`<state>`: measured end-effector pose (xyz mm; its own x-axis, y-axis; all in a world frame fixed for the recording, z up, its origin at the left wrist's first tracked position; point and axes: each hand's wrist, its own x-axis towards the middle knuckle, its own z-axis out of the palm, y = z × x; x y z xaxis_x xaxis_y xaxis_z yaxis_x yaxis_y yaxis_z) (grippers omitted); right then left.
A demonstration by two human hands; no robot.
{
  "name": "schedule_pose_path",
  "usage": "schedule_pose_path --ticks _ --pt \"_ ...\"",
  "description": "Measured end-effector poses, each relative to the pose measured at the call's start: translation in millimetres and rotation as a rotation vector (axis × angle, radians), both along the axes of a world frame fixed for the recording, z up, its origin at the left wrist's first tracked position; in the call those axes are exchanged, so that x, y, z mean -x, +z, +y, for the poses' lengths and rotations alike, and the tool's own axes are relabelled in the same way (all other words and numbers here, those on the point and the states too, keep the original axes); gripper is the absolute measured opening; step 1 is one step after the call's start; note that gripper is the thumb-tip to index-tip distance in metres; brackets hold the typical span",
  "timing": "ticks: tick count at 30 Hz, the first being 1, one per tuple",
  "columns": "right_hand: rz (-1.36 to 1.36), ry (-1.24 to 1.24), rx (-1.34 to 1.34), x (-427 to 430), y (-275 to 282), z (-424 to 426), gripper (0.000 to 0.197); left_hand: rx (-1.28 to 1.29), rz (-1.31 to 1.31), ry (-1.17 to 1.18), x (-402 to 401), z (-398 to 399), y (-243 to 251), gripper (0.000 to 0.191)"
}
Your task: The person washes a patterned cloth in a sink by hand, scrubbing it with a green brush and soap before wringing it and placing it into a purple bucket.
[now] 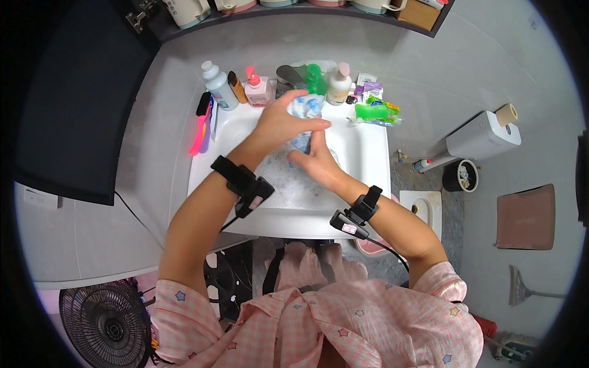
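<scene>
A wet, bunched blue-and-white cloth (305, 106) is held between my two hands over the white washbasin (363, 184). My left hand (283, 119) grips it from the left and top, with the thumb laid across its front. From below and to the right, my right hand (317, 158) presses on its lower end. Cloudy greyish water (294, 188) lies in the basin under the hands. Just behind the cloth stand a green pump bottle (314, 80) and the dark faucet (291, 76), partly hidden.
Along the basin's back edge stand a pale blue bottle (221, 87), a pink pump bottle (258, 89), a white pump bottle (339, 87) and green packets (375, 111). A pink brush (199, 133) lies at the left rim. A shelf (294, 10) with several mugs hangs above.
</scene>
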<state>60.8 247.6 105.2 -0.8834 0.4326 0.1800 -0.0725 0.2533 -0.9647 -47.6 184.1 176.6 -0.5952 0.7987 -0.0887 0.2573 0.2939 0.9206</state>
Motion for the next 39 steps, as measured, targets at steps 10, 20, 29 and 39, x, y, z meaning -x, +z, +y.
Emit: schedule_pose_path --ticks 10,20,29,39 --pt "-0.214 0.027 0.822 -16.5 13.9 23.6 0.071 -0.094 0.494 0.232 7.7 -5.9 -28.0 0.031" --pt "0.076 0.341 1.599 4.4 -16.9 12.8 0.082 -0.207 0.42 0.158 -26.4 -24.7 -47.3 0.029" --pt "0.155 0.187 1.739 27.4 -45.2 -2.3 0.035 -0.199 -0.449 0.378 -14.1 -40.2 -82.4 0.026" --pt "0.012 -0.165 1.522 46.0 -57.3 -12.2 0.029 -0.019 -0.376 0.443 1.1 -46.6 -107.8 0.043"
